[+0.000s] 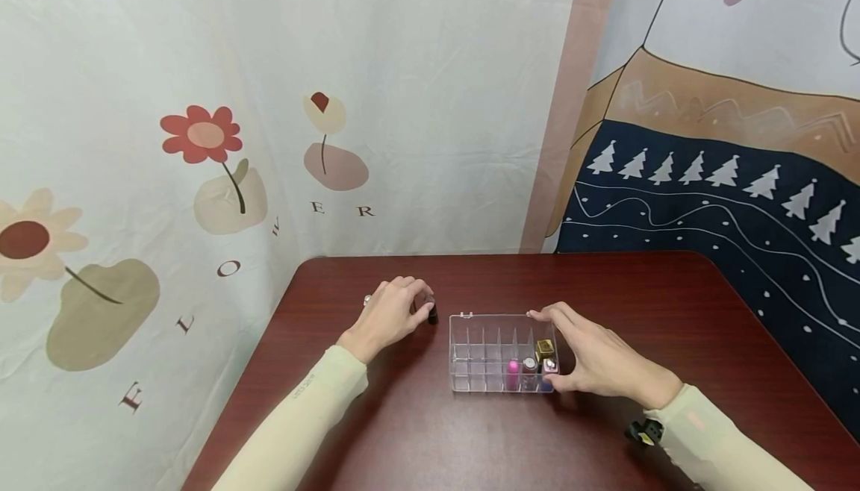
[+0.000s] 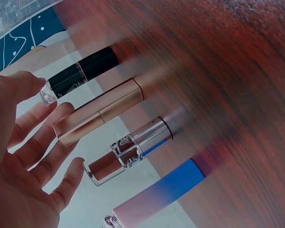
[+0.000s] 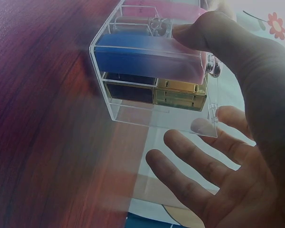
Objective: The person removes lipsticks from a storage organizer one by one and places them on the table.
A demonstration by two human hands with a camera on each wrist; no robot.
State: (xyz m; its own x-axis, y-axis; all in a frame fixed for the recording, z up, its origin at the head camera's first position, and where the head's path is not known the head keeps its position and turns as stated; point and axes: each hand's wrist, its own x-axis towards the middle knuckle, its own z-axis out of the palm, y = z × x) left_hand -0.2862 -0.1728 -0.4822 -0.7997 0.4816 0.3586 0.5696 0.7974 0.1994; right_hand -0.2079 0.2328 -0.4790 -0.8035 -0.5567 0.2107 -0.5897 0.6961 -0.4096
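Note:
My left hand (image 1: 390, 312) is at the left of the clear divided organizer box. In the left wrist view, its thumb and forefinger pinch the clear end of a black lipstick tube (image 2: 83, 71), which stands on the table. The right hand (image 1: 601, 357) grips the organizer box (image 1: 484, 383) at its right end, thumb at the front and forefinger at the back corner. Inside that end stand a bright pink tube (image 1: 513, 375), a silver-topped tube (image 1: 529, 375), a gold-capped lipstick (image 3: 180, 95) and a blue-to-pink tube (image 3: 147, 57).
Beside the black tube stand a rose-gold lipstick (image 2: 102, 111), a clear tube with brown colour (image 2: 107, 168) and a pink-to-blue tube (image 2: 156, 192); the left hand mostly hides them in the head view. The dark red table (image 1: 470, 446) meets printed cloth (image 1: 430, 103) behind.

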